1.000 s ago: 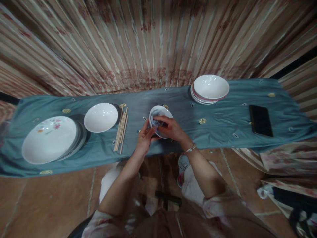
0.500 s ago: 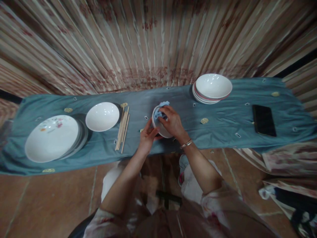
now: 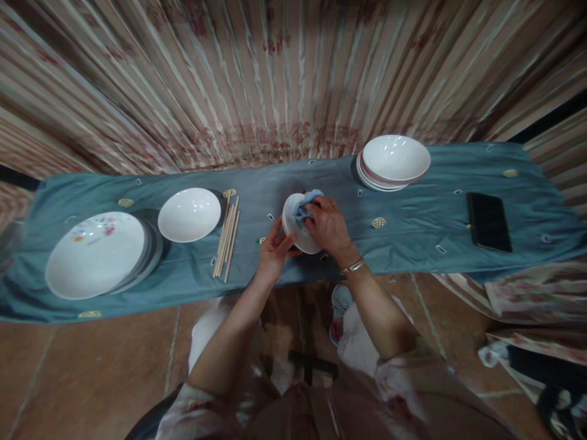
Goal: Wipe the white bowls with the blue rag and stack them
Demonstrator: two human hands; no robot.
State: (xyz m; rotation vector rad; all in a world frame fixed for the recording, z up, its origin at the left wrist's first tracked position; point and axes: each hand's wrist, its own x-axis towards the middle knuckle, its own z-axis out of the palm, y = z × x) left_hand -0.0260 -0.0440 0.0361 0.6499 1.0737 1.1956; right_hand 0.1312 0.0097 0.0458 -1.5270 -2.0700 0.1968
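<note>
My left hand (image 3: 274, 252) grips a white bowl (image 3: 308, 243) by its left side, tilted above the front half of the table. A crumpled light blue cloth (image 3: 304, 205) is bunched in the fingers of my right hand (image 3: 329, 227), pressed against the inside of that bowl. A bundle of wooden chopsticks (image 3: 225, 241) lies to the left of my left hand. Past them stands a single white bowl (image 3: 189, 215). To the right of my hands, toward the back, is a stack of white bowls (image 3: 397, 160), one with a reddish rim.
A stack of large plates or shallow bowls (image 3: 96, 260), the top one flower-patterned, sits at the table's left end. A black phone or tablet (image 3: 488, 222) lies at the right. A teal cloth (image 3: 413, 244) covers the narrow table; a pleated curtain (image 3: 293, 79) hangs directly behind.
My right hand has shifted slightly right with the blue cloth across the bowl's inside. The bowl now faces up toward me more, in my left hand's hold.
</note>
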